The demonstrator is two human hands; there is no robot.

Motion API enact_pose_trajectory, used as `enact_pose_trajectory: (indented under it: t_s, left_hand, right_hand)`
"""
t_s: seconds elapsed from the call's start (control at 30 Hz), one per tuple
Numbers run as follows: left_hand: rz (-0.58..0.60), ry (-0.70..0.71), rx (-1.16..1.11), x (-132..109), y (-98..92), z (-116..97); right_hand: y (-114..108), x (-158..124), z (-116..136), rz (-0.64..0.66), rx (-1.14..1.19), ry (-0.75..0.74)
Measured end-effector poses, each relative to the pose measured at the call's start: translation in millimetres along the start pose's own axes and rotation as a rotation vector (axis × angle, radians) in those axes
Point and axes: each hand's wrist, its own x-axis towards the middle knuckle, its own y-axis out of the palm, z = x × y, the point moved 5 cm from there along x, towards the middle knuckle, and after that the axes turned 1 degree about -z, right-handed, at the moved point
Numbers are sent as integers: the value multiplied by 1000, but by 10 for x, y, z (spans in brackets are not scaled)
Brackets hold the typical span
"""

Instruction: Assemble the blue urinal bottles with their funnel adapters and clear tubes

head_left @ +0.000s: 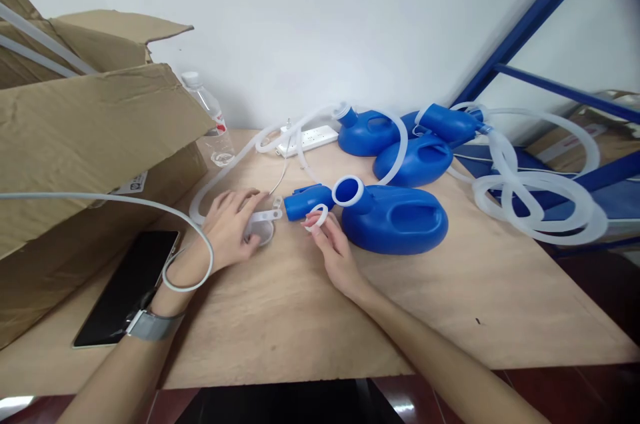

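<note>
My right hand (337,254) pinches a small white ring (317,217) between thumb and fingers, just in front of a blue spout piece (303,203) lying on its side. Beside that hand is a blue plastic urinal bottle (400,221) with a white-rimmed, uncapped mouth. My left hand (230,227) reaches over a translucent cap with a strap (263,232) on the table. Its thumb and fingers are apart around the cap, partly hiding it; a firm grip does not show.
More blue bottles (367,134) stand behind, with coiled translucent tubing (540,204) at right. An open cardboard box (100,144), a phone-like black tablet (127,287) and a water bottle (215,131) are on the left. A white power strip (310,139) lies near the wall. A thin cable (100,196) crosses my left wrist.
</note>
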Motion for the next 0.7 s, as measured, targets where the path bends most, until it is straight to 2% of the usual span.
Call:
enact_pose_trajectory:
  t_s: [0.1,0.23,0.33,0.43,0.53,0.6,0.7]
  left_hand:
    - [49,26,-41,-1,17,-36]
    - [67,190,-226,-27,3,-279]
    - [-69,289,-323,-37,11,-441]
    - [-229,343,-359,-45,53,-513]
    - [-274,367,-386,-47,78,-534]
    - [-285,355,-396,-43,48,-514]
    - [-290,256,-331,-25,-34,-394]
  right_hand:
    - [-34,3,74,13,-157,-156]
    - [38,-15,170,151,-248,-309]
    - [79,-27,203,210,-217,-370]
    - [101,-29,194,255,-155,-396]
    - [118,-27,177,310,-94,-392]
    - [90,-12,179,266,-75,-384]
    - [-52,33,175,17,-168,-347]
